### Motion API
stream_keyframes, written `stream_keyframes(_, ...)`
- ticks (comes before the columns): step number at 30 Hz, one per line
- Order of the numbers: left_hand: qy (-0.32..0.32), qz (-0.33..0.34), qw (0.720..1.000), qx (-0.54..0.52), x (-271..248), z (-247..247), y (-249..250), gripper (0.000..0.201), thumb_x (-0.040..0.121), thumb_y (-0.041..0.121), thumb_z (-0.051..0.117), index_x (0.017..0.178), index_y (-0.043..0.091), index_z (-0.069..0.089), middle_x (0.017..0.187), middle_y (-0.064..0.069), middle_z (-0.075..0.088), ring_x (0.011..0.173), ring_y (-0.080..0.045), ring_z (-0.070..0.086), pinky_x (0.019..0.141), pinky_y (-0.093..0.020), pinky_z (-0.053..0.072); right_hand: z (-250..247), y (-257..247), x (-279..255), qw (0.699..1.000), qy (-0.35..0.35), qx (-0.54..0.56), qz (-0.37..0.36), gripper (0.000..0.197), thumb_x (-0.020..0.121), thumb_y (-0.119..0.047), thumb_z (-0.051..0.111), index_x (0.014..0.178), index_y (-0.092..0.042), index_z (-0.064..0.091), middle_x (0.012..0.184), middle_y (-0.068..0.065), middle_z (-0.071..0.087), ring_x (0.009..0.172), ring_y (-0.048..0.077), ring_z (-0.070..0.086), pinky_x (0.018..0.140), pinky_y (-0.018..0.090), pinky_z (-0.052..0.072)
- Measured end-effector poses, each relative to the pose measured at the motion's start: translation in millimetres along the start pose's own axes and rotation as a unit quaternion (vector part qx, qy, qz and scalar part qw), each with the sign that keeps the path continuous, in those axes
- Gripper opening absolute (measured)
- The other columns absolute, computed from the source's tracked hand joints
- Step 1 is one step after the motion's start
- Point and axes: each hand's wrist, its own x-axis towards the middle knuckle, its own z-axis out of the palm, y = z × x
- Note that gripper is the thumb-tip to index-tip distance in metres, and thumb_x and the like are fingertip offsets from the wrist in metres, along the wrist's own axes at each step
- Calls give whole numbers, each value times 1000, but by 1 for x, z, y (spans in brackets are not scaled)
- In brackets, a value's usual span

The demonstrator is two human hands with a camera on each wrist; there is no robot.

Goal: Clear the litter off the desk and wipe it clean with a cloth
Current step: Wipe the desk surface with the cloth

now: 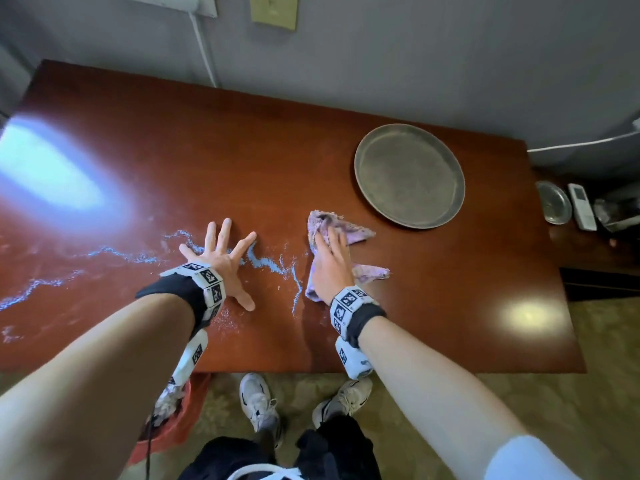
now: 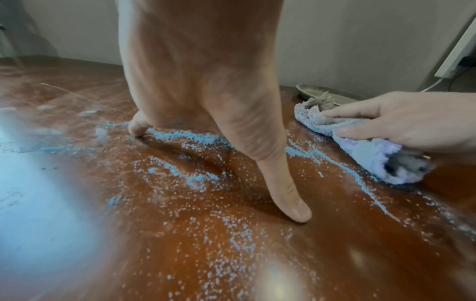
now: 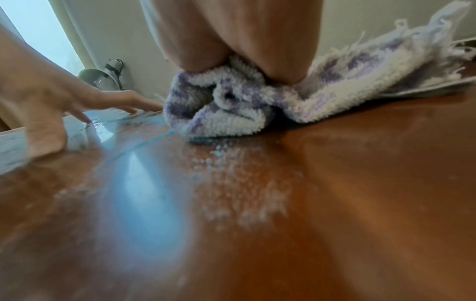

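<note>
Both forearms are bare. Each wrist carries a black fabric wristband (image 1: 367, 318) with a ring of white blocks printed with black-and-white square markers (image 1: 348, 299); the left wrist shows the same arrangement (image 1: 204, 278). A further white marker-printed housing (image 1: 353, 358) hangs beneath each wrist. A thin dark cable (image 1: 149, 441) runs down from the left unit. A light sleeve edge (image 1: 519, 459) shows at the right upper arm. Dark shorts (image 1: 332, 452) with a white drawstring (image 1: 266, 472) and grey-white trainers (image 1: 258, 403) are worn.
</note>
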Motion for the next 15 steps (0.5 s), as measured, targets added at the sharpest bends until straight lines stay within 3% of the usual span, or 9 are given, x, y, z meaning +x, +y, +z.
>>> stream_keyframes(3, -4, -2, 1000, 4, 1, -1, 0, 151, 47, 73, 83, 148, 45, -25, 152, -5, -44, 144, -32, -33, 109, -75, 11, -16, 0, 16, 996, 17, 82, 26, 72, 90, 6, 44, 154, -15, 19, 163, 10, 2, 150, 28, -4, 122, 41, 3)
stream_keyframes(7, -7, -1, 1000, 11, 3, 1, -1, 151, 47, 76, 81, 147, 45, -29, 151, -5, -46, 143, -32, -34, 110, -75, 11, -45, 8, 58, 986, 20, 158, 39, 58, 100, -4, 33, 154, -21, 22, 164, 1, 4, 150, 17, 1, 122, 34, 8)
stream_keyframes(15, -1, 3, 1000, 12, 4, 2, -3, 151, 46, 80, 78, 146, 45, -30, 151, -5, -46, 143, -32, -34, 110, -74, 13, -65, 27, 94, 992, -6, 114, 51, 69, 97, -4, 48, 155, -22, 16, 164, 0, 0, 150, 18, 7, 120, 31, 16)
